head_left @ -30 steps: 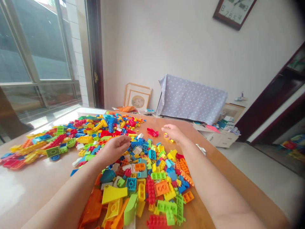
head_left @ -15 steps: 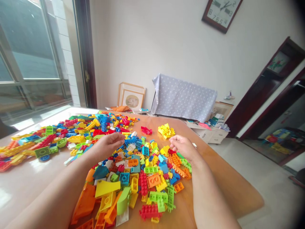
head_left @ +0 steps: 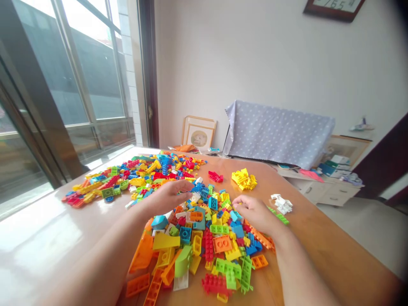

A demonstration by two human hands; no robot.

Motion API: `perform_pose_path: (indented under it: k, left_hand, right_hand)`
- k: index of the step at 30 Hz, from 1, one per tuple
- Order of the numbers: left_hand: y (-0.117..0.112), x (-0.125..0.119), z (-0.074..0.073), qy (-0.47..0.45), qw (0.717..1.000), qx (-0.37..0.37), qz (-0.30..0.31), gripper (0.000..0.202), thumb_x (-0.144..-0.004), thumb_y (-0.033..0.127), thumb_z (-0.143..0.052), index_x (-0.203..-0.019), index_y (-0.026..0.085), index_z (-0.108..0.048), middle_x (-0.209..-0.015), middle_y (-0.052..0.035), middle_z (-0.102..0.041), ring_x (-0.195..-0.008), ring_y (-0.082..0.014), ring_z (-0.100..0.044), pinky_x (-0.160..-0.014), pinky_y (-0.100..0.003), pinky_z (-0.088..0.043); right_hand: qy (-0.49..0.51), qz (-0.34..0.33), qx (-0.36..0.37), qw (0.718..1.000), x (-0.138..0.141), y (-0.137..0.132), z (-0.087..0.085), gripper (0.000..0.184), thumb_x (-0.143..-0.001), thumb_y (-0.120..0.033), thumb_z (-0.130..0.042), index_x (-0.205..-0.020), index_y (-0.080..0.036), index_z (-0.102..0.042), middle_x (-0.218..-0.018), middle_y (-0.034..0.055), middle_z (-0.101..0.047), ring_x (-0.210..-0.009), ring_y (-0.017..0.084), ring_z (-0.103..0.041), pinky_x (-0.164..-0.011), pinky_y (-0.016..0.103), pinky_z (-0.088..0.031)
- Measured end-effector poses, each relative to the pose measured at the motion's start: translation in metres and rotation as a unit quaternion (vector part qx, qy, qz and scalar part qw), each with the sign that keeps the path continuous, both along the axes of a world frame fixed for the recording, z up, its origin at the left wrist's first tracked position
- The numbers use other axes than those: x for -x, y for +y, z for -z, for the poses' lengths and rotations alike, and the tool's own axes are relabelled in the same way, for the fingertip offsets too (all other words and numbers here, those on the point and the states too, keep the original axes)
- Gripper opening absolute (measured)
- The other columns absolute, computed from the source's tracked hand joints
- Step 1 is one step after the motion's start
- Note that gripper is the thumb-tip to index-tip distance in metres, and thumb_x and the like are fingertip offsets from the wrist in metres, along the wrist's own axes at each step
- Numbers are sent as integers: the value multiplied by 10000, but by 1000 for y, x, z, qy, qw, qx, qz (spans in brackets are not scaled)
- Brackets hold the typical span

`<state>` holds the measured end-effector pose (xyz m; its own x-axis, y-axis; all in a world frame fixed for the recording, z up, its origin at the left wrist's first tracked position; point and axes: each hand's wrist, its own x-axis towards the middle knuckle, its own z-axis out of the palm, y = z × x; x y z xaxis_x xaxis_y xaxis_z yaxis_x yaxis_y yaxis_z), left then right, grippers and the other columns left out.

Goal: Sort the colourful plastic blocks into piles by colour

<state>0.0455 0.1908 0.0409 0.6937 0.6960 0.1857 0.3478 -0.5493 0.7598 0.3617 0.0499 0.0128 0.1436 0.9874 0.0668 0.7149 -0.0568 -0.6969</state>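
A heap of mixed plastic building bricks [head_left: 219, 242] spreads over the table between my forearms. My left hand [head_left: 172, 196] hovers palm-down above its far left part, open, with thumb and fingers apart and the fingertips close to a white brick [head_left: 195, 197]. On the right side of the heap is my right hand [head_left: 253, 209], its fingers curled together low over the bricks; what they hold, if anything, is hidden. Near its fingertips lie yellow and light-blue bricks [head_left: 236, 216]. Beside the wrist lie an orange strip of bricks [head_left: 259, 236] and a green one [head_left: 279, 215].
Beyond the hands sit a yellow brick pile [head_left: 244, 179], a small red cluster [head_left: 216, 176] and a white brick pile [head_left: 281, 204] near the table's right edge. More mixed bricks [head_left: 140, 174] cover the far left. A cloth-covered object [head_left: 277, 131] stands past the table.
The view has turned left, so things appear farther right. The white pile, mostly hidden behind my right hand before, now shows. My right hand has come lower over the heap; my left stays above it.
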Motion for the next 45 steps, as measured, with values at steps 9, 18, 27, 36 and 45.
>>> perform_pose_path:
  k: [9,18,27,36,45]
  left_hand:
    - [-24,-20,-31,111,983,-146,29,452,-956,524,-536,-1293,252,-663,-1294,-94,-693,-1173,-284,-654,-996,-423,-524]
    - [-70,-20,-48,177,933,-208,234,790,-759,665,-724,-1456,344,-534,-1513,-93,-528,-1383,-379,-478,-1151,-559,-383]
    - [-48,-10,-19,200,913,-181,307,814,-744,554,-728,-1492,344,-483,-1579,-69,-457,-1435,-401,-412,-1196,-605,-287]
    - [-27,-19,-4,186,937,-186,229,625,-721,417,-742,-1317,303,-594,-1474,-52,-554,-1394,-338,-451,-1218,-548,-265]
    - [16,-7,6,191,942,-252,112,414,-805,161,-586,-1199,283,-623,-1360,-84,-601,-1340,-308,-494,-1199,-548,-292]
  right_hand:
    - [-53,-16,-7,998,9,-1,-1,316,-964,-485,-497,-1037,-241,-685,-577,-62,-484,-522,130,-448,-522,242,-284]
    - [-81,-10,-2,997,17,-4,-9,379,-985,-519,-440,-1055,-234,-680,-595,-41,-546,-569,155,-524,-541,256,-308]
    - [-68,-20,31,997,36,-2,-15,344,-985,-475,-433,-1071,-262,-689,-707,-16,-676,-686,190,-645,-649,274,-433]
    - [-63,-16,20,998,37,4,-4,378,-954,-504,-462,-1059,-254,-725,-727,10,-715,-663,198,-653,-627,264,-475]
    - [-56,-20,50,997,34,7,0,364,-984,-498,-441,-1086,-262,-698,-705,0,-679,-654,196,-625,-624,287,-455]
